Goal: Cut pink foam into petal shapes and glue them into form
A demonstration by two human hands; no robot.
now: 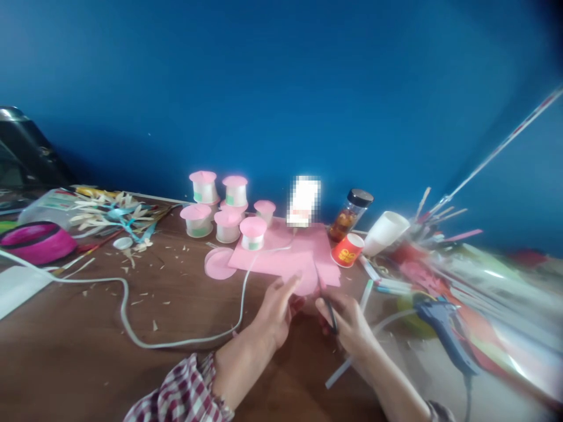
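My left hand [279,308] is closed on a piece of pink paper [304,275], thumb on top. Around the black handles of a pair of scissors [331,313] my right hand [347,322] is wrapped, with the blades at the paper's right edge. Behind them lie several pink sheets [264,258], and a pink paper disc [220,264] rests to their left. Farther back stand several small white paper cups topped with pink discs, one of them a cup [253,233] on the sheets' left corner.
A white cable [176,343] winds across the brown table [88,363]. At the right are a red paper cup [348,250], a dark-lidded bottle [350,215], a white roll [386,232] and a glue gun [448,334]. A blurred-out bright screen [303,201] stands at the back.
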